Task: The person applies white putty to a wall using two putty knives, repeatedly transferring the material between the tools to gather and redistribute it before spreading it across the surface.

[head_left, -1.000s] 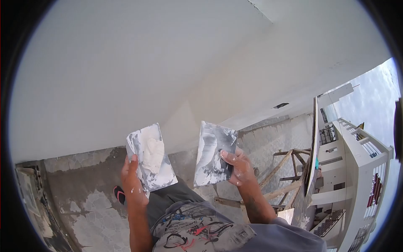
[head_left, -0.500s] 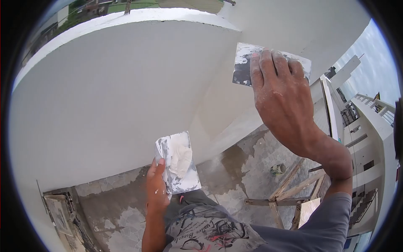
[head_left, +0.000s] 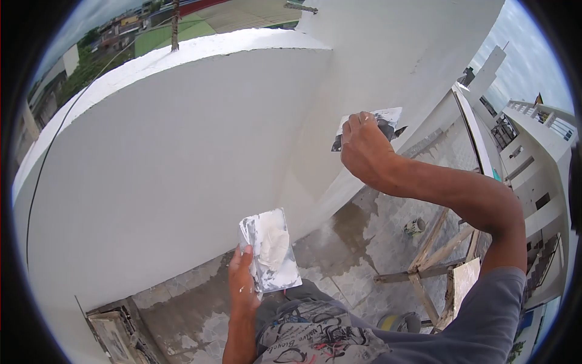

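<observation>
Off-white wall (head_left: 200,133) is filling most of the view; a tilting plate edge could be gouging it. Wooden frame (head_left: 424,297) is standing right of the wall. Right hand (head_left: 367,148) is gripping right plate (head_left: 388,115) by the wall's corner, contact unclear. Left hand (head_left: 241,285) is clasping left plate (head_left: 288,278) before the wall's lower part, carrying white paste (head_left: 274,247); too much tilt could be sending it sliding off.

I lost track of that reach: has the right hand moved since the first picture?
Yes. Judged against the dark hole in the wall, the right hand has moved from well below it to close beside it in view.
</observation>
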Tool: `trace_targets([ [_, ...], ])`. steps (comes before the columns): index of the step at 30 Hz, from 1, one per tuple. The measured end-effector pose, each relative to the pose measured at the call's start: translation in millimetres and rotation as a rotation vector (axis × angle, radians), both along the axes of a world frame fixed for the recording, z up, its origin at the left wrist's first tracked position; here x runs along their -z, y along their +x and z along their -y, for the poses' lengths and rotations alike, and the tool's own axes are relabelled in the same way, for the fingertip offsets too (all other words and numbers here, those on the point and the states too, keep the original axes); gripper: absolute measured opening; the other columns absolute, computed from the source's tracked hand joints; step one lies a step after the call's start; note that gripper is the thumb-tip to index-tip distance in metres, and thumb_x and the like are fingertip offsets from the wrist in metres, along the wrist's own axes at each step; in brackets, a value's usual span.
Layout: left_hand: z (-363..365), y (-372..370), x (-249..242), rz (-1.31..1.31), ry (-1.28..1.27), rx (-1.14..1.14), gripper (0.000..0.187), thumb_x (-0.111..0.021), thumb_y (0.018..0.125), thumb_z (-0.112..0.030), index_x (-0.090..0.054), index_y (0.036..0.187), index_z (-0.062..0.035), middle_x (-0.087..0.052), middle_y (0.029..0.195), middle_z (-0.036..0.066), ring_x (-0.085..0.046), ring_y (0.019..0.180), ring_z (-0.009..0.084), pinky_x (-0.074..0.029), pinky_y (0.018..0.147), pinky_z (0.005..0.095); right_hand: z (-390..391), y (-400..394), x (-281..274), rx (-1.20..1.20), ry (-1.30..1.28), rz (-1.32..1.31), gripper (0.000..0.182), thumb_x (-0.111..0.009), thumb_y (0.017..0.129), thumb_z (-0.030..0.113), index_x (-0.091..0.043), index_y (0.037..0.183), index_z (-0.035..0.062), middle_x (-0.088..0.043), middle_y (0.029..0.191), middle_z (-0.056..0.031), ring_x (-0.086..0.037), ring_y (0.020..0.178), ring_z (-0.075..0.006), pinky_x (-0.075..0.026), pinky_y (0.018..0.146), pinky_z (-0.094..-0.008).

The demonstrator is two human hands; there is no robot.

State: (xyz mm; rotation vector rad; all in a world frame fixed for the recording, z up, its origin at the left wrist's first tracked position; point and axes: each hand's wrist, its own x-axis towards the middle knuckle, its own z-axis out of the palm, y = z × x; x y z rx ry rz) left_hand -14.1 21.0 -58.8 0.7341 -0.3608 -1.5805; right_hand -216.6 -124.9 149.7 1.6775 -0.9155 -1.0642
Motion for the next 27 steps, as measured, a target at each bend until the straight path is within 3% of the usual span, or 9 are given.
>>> trace_targets([
  [2,0,-1,-4,-0.01,-0.008,-0.005,0.043,-0.047,0.101,-0.019,-0.044,0.135,0.0064,-0.06,0.123,0.017,-0.066,0.105,0.0215,-0.056,0.088,0.0331,-2,4,-10,0.048,0.164,0.161,0.028,-0.062,0.084,0.012,-0.068,0.107,-0.0036,-0.062,0.106,-0.0173,-0.055,0.105,-0.0306,-0.044,0.083,-0.041],
  [5,0,-1,-1,-0.03,0.009,-0.007,0.042,-0.047,0.101,-0.019,-0.044,0.134,0.0065,-0.061,0.122,0.017,-0.066,0.104,0.0213,-0.056,0.089,0.0329,16,-6,-35,-0.319,-0.256,0.208,0.026,-0.071,0.078,0.016,-0.073,0.101,0.0045,-0.061,0.103,-0.0161,-0.054,0.099,-0.0291,-0.042,0.079,-0.0429],
  [10,0,0,-1,-0.04,0.003,-0.001,0.041,-0.047,0.101,-0.018,-0.045,0.134,0.0061,-0.062,0.12,0.016,-0.067,0.102,0.021,-0.056,0.088,0.0324,55,-21,-64,-0.112,-0.548,0.096,0.032,-0.069,0.079,0.017,-0.072,0.108,0.0027,-0.059,0.111,-0.0173,-0.053,0.104,-0.0317,-0.041,0.08,-0.0449],
  [13,-2,3,-2,-0.044,0.0,-0.003,0.041,-0.048,0.101,-0.018,-0.045,0.134,0.006,-0.062,0.12,0.016,-0.067,0.102,0.0208,-0.056,0.088,0.0321,38,-17,-37,-0.099,-0.511,-0.055,0.034,-0.063,0.085,0.015,-0.067,0.113,-0.0026,-0.059,0.117,-0.0189,-0.052,0.11,-0.0323,-0.042,0.087,-0.0427],
  [15,-2,4,-2,-0.038,-0.006,-0.001,0.041,-0.048,0.1,-0.019,-0.045,0.134,0.006,-0.062,0.12,0.016,-0.067,0.102,0.0207,-0.056,0.088,0.0319,20,-10,-24,-0.007,-0.19,-0.134,0.03,-0.063,0.084,0.014,-0.07,0.107,-0.0032,-0.061,0.114,-0.0193,-0.053,0.111,-0.0331,-0.042,0.089,-0.0432],
  [17,-1,5,1,-0.024,-0.016,0.007,0.042,-0.049,0.1,-0.019,-0.045,0.134,0.0059,-0.062,0.12,0.015,-0.066,0.103,0.0206,-0.056,0.088,0.0319,18,-18,-8,-0.028,0.094,0.084,0.028,-0.063,0.083,0.013,-0.071,0.103,-0.0045,-0.062,0.113,-0.0191,-0.054,0.11,-0.0311,-0.043,0.094,-0.0431],
  [20,-2,3,-4,-0.033,-0.006,0.002,0.043,-0.05,0.1,-0.019,-0.045,0.135,0.0055,-0.062,0.121,0.015,-0.066,0.103,0.0204,-0.055,0.088,0.0316,14,-7,-22,-0.106,0.025,0.207,0.03,-0.063,0.083,0.012,-0.069,0.107,-0.0054,-0.061,0.116,-0.0182,-0.055,0.11,-0.0284,-0.045,0.098,-0.0422],
  [23,-3,4,-7,-0.059,0.038,-0.007,0.045,-0.051,0.099,-0.019,-0.044,0.136,0.0053,-0.062,0.122,0.014,-0.066,0.103,0.0199,-0.054,0.089,0.0314,40,-4,-73,-0.377,-0.415,0.221,0.031,-0.068,0.084,0.015,-0.068,0.11,-0.0013,-0.063,0.102,-0.0112,-0.055,0.103,-0.0236,-0.044,0.089,-0.0386],
  [27,-4,5,-3,-0.075,0.027,-0.008,0.046,-0.053,0.099,-0.019,-0.044,0.136,0.0053,-0.062,0.122,0.014,-0.065,0.104,0.0193,-0.053,0.09,0.0307,63,6,-108,-0.158,-0.626,0.196,0.031,-0.066,0.083,0.011,-0.066,0.111,-0.0029,-0.061,0.114,-0.0147,-0.056,0.109,-0.0245,-0.047,0.091,-0.0383],
])
